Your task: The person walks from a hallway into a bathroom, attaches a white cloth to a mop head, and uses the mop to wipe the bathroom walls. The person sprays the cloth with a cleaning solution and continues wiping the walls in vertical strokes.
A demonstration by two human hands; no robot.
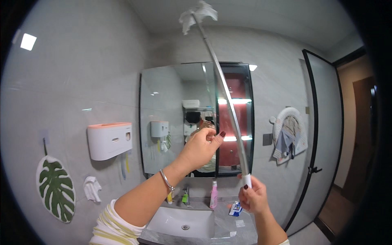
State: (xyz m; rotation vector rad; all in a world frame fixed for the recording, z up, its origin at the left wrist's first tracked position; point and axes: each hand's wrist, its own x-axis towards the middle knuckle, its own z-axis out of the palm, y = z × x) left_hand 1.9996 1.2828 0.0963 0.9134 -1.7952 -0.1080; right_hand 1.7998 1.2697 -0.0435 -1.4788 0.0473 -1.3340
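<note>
A long metal telescopic pole (228,93) rises at a slant past the mirror cabinet. My right hand (254,194) grips its white handle (246,180) above the washbasin counter. A crumpled white cloth or tissue (200,13) hangs on the pole's upper end, up by the ceiling; whether it touches the ceiling I cannot tell. My left hand (202,145) is raised in front of the mirror (171,92), fingers loosely curled and thumb apart, left of the pole. Nothing shows in it, and it appears apart from the pole.
Below are a white sink (171,219), a faucet (187,196), a pink bottle (213,196) and a blue-and-white packet (235,209). On the left wall hang a white tissue box (109,142) and a leaf-shaped mat (56,190). A black-framed glass door (326,128) stands at right.
</note>
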